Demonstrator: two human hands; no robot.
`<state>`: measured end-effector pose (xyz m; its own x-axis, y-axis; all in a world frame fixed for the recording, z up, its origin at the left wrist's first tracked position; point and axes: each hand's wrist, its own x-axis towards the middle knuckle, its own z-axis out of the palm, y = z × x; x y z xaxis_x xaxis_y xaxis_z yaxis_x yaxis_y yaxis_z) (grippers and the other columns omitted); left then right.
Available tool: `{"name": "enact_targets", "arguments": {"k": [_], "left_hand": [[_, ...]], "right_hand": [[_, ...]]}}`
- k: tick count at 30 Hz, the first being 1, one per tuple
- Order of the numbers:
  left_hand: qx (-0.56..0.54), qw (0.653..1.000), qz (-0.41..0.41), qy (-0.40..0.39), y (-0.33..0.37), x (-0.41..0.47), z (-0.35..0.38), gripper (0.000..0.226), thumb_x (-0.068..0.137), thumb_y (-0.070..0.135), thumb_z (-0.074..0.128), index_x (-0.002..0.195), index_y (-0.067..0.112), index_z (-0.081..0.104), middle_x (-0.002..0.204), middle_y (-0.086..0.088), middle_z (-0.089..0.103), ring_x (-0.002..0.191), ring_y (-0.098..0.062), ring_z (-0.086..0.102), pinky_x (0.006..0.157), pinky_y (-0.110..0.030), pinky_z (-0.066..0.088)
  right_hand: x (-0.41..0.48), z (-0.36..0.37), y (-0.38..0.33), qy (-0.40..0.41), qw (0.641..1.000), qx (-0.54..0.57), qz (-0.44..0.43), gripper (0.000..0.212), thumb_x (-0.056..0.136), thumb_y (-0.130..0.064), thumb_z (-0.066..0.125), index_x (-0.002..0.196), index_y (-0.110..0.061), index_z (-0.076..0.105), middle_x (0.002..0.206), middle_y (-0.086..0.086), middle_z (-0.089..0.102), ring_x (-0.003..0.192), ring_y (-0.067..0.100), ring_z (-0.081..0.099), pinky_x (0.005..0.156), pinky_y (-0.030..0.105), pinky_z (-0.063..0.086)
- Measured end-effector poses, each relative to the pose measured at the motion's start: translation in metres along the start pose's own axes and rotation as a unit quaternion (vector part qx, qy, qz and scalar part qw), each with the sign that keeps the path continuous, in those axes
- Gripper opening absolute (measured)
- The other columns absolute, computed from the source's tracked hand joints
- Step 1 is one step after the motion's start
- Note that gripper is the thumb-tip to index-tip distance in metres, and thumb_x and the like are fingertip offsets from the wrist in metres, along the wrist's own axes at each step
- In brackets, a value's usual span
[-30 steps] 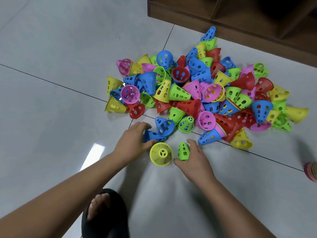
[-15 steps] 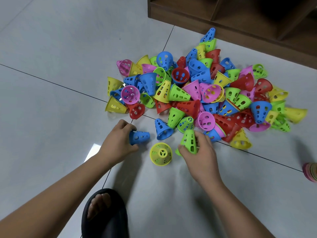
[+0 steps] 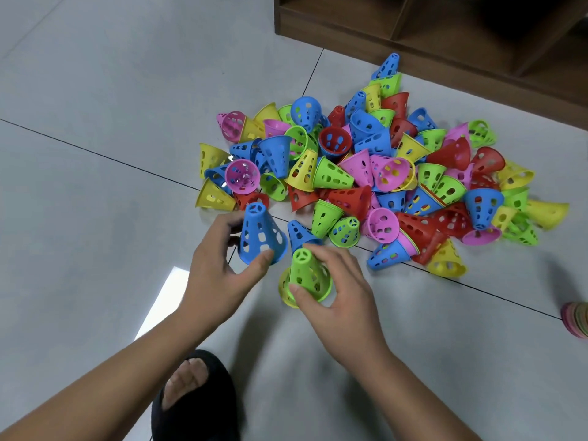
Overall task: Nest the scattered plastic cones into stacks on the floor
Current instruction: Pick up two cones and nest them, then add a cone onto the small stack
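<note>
Left hand (image 3: 216, 272): fingers (image 3: 219, 227) and thumb curled round a blue perforated cone (image 3: 259, 237), held narrow end up just above the grey tiled floor (image 3: 95, 154), at the near edge of the pile. Right hand (image 3: 340, 294): fingers (image 3: 324, 253) and thumb grip a green cone (image 3: 308, 275), narrow end up, set over a yellow cone (image 3: 284, 289) whose rim shows at its lower left; how far it is seated cannot be told. The two held cones are just beside each other, not touching. The scattered pile of cones (image 3: 366, 173), in blue, green, yellow, red and pink, lies beyond the hands, reaching toward a brown wooden shelf unit (image 3: 413, 36). A nested stack (image 3: 577, 319) sits at the right edge. A foot in a black slipper (image 3: 197, 409) is below the left forearm.
</note>
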<state>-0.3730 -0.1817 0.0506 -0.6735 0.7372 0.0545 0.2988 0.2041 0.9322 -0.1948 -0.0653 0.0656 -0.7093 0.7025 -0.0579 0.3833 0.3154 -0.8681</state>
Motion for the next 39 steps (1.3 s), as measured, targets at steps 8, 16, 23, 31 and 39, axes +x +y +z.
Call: {"name": "enact_targets", "arguments": {"k": [8,16,23,31,39], "left_hand": [[0.065,0.989,0.053,-0.124,0.006,-0.015,0.03,0.05,0.083,0.029,0.087,0.126,0.026,0.061,0.123,0.016,0.064,0.113,-0.012,0.064,0.095,-0.028,0.05],[0.153,0.962,0.068,-0.216,-0.026,-0.019,0.037,0.052,0.088,0.055,0.078,0.131,0.032,0.058,0.127,0.019,0.06,0.114,-0.004,0.059,0.101,-0.032,0.045],[0.101,0.977,0.031,-0.187,-0.028,0.012,0.035,0.047,0.11,0.055,0.037,0.138,0.025,0.06,0.136,0.014,0.061,0.127,-0.008,0.058,0.106,-0.034,0.047],[0.239,0.937,0.068,-0.246,-0.068,0.064,0.054,0.076,0.075,0.001,0.046,0.147,0.024,0.057,0.152,0.005,0.057,0.135,-0.023,0.054,0.11,-0.047,0.046],[0.378,0.876,0.115,-0.276,-0.109,0.064,0.051,0.073,0.078,0.032,0.085,0.144,0.034,0.053,0.13,0.006,0.056,0.119,-0.023,0.05,0.095,-0.039,0.047]], "right_hand": [[-0.009,0.005,0.051,-0.071,0.991,-0.079,0.077,0.057,0.08,-0.036,0.086,0.13,-0.039,0.057,0.13,-0.025,0.047,0.121,0.0,0.054,0.1,0.029,0.051],[0.02,-0.022,0.074,-0.001,0.99,-0.133,0.046,0.058,0.087,-0.009,0.07,0.142,-0.026,0.058,0.14,-0.013,0.049,0.128,0.009,0.053,0.109,0.037,0.049],[0.058,-0.022,0.086,-0.008,0.966,-0.257,0.041,0.064,0.094,-0.016,0.07,0.154,-0.017,0.048,0.158,-0.005,0.039,0.145,0.022,0.041,0.113,0.043,0.047],[0.071,-0.017,0.085,-0.008,0.939,-0.341,0.05,0.074,0.092,-0.022,0.073,0.159,-0.017,0.041,0.155,0.001,0.038,0.14,0.027,0.042,0.107,0.047,0.052],[0.073,-0.016,0.095,-0.036,0.942,-0.329,0.051,0.029,0.099,-0.026,0.07,0.126,-0.019,0.062,0.129,0.001,0.056,0.111,0.032,0.061,0.08,0.042,0.05]]}}
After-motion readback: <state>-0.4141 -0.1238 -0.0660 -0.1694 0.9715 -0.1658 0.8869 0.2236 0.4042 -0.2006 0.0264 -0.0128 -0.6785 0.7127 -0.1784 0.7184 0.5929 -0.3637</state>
